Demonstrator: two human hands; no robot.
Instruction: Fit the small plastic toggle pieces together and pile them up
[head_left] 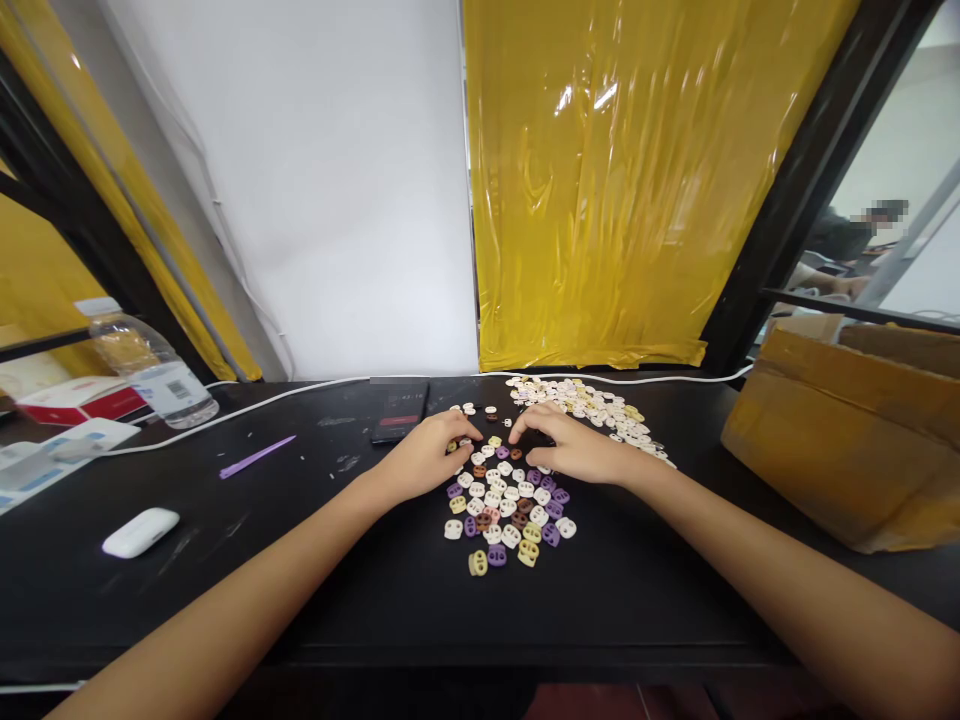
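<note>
A cluster of small two-holed plastic pieces [506, 505] in white, purple, yellow and brown lies on the black table [360, 580]. My left hand [427, 455] rests at the cluster's far left edge, fingers curled and pinched on a small piece I cannot name. My right hand [566, 445] sits at the far right edge, fingers bent down onto the pieces; what its fingertips hold, if anything, is hidden. Behind my right hand lies a second pile of mostly white and cream pieces [600, 410].
A dark phone [400, 410] lies behind my left hand. Further left are a purple strip [256, 457], a white case [140, 532], a water bottle [150, 365] and boxes [75, 400]. A cardboard box [847, 440] stands at the right. A white cable [300, 392] runs along the back.
</note>
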